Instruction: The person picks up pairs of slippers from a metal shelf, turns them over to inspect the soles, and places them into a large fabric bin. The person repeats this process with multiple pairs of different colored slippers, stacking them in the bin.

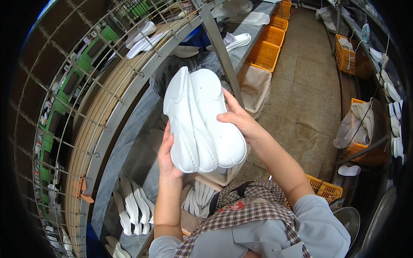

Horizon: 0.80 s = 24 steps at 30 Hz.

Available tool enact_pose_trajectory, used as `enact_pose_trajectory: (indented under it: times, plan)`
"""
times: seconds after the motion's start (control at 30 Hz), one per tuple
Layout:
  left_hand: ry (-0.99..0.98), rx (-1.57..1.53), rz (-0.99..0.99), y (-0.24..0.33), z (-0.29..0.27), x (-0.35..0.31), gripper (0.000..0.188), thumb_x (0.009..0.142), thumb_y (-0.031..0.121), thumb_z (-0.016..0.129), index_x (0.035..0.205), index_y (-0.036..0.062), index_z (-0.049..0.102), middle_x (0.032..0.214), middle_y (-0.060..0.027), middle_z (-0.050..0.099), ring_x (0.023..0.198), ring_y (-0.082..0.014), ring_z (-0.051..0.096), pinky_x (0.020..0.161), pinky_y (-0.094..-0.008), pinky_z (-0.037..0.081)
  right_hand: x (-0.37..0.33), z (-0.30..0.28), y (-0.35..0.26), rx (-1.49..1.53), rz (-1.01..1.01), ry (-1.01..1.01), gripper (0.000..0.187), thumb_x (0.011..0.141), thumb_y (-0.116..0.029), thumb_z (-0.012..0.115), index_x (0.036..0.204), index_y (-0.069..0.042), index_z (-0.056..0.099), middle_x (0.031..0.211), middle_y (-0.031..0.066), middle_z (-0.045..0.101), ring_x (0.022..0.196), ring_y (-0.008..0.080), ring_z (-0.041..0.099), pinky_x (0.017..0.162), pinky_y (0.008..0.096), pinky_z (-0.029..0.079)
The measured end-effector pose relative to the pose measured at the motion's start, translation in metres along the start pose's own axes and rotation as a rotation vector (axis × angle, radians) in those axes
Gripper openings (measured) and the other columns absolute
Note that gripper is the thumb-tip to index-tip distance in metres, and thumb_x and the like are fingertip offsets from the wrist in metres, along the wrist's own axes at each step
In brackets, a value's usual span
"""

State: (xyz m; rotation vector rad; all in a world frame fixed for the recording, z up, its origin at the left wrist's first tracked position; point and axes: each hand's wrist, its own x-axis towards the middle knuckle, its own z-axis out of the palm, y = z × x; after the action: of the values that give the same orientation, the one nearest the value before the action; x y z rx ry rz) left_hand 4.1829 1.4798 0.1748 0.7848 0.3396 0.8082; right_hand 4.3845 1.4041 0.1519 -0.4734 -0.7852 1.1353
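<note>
A small stack of white shoe soles [202, 124] is held up in front of my body, pressed side by side with their long edges facing up. My left hand [167, 152] grips the stack at its lower left side, the thumb along the edge and the other fingers partly hidden. On the opposite side my right hand [240, 118] closes on the rightmost sole, thumb on its face and fingers around its far edge. Below, more white soles [134, 202] lie in a row on a grey tabletop [116, 172], and another row of soles [198, 195] sits close to my apron.
A wire mesh guard [92, 112] curves along the left beside a green machine [71, 81]. A metal post [221, 53] rises just beyond the soles. Orange crates [263, 56] line the aisle; a lined bin [254, 86] stands nearer. Racks at right carry more soles [396, 124].
</note>
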Motion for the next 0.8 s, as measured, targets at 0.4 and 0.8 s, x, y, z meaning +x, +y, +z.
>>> enact_pose_trajectory:
  times: [0.4,0.8]
  plan:
    - [0.018,-0.033,0.087,0.018,-0.005,-0.025,0.063,0.085,0.014,0.057,0.142,0.0066,0.031,0.14,-0.0136,0.042,0.127,-0.0312,0.043,0.106,-0.047,0.036,0.009,0.021,0.004,0.034,0.028,-0.084,0.096,0.075,-0.014,0.068,0.149,-0.009,0.007,0.142,0.0194,0.031,0.127,0.0295,0.041,0.1,0.0401,0.042]
    - [0.034,0.004,0.051,0.025,0.007,-0.032,0.062,0.087,0.011,0.051,0.144,0.0068,0.027,0.141,-0.0147,0.04,0.127,-0.031,0.043,0.105,-0.0462,0.038,0.011,0.021,0.016,-0.03,0.059,-0.053,0.089,0.079,-0.007,0.062,0.149,-0.009,0.008,0.144,0.0203,0.029,0.126,0.0281,0.042,0.098,0.0381,0.043]
